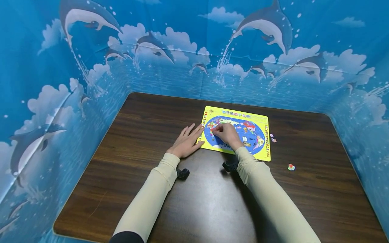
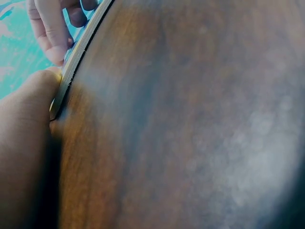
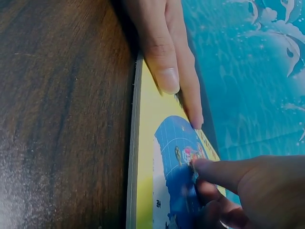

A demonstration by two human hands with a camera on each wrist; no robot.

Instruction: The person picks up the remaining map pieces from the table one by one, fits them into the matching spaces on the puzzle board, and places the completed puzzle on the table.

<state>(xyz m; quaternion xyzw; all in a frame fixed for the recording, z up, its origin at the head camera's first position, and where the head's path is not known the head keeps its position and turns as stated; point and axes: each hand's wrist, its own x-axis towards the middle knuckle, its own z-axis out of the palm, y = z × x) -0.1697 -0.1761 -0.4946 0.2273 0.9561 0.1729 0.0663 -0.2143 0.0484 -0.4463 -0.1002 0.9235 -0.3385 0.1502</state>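
Note:
A yellow world map puzzle board (image 1: 262, 156) with a blue oval map lies flat on the dark wooden table. My left hand (image 1: 186, 142) rests with spread, straight fingers on the board's left edge. In the right wrist view, the left thumb (image 3: 164, 71) presses on the yellow border near a corner. Over the left part of the map, my right hand (image 1: 228, 135) has its thumb and fingers curled together, pinching a small colourful puzzle piece (image 3: 194, 160) at the map surface. The fingers hide most of that piece.
Just right of the board lie small loose puzzle pieces (image 1: 274, 140). Another puzzle piece (image 1: 291, 167), red and green, lies nearer the front on the table (image 1: 316, 189). A blue dolphin-print curtain (image 1: 194, 81) hangs around the table's back and sides.

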